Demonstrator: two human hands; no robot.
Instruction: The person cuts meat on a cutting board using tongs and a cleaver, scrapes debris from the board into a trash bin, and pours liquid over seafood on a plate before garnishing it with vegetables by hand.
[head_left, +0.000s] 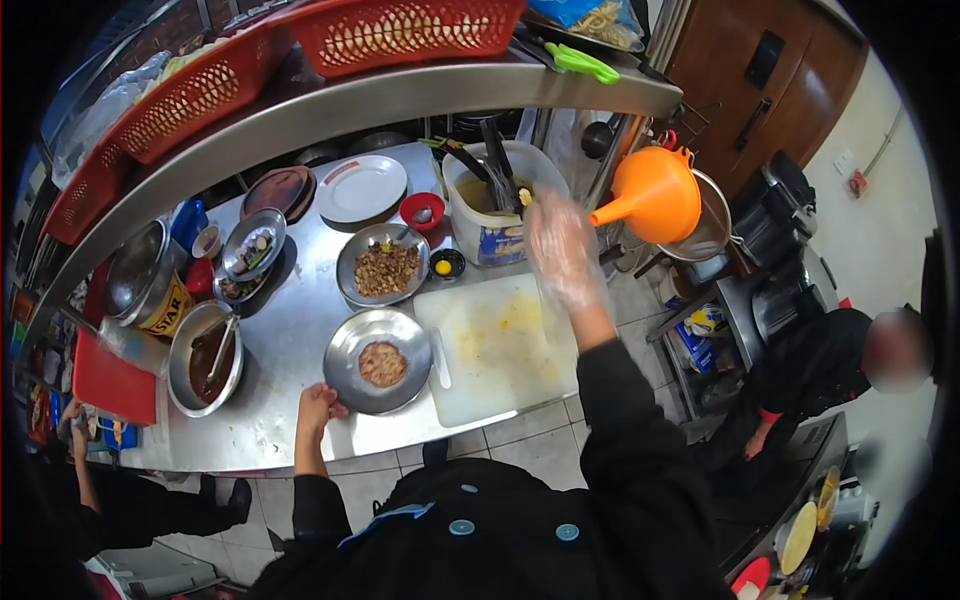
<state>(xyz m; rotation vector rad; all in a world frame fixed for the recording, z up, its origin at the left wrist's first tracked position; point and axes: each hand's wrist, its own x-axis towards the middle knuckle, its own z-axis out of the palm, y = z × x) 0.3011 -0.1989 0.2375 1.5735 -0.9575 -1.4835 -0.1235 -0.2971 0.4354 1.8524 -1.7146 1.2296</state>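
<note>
Touching the plate [342,352] around the patty [382,364] at its seven o'clock rim with a loosely curled left hand [319,405]. Seeing mince [386,270] in a dish [347,260] at twelve, sauce [204,357] in a bowl [179,368] at nine. At the tub [466,234], towards one, with a gloved right hand [563,250]; cannot tell whether gripping, nor make out everything behind the utensils [498,168].

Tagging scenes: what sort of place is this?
Likely a commercial kitchen: a steel worktable, a white cutting board, and an orange funnel hanging beside a pot.
</note>
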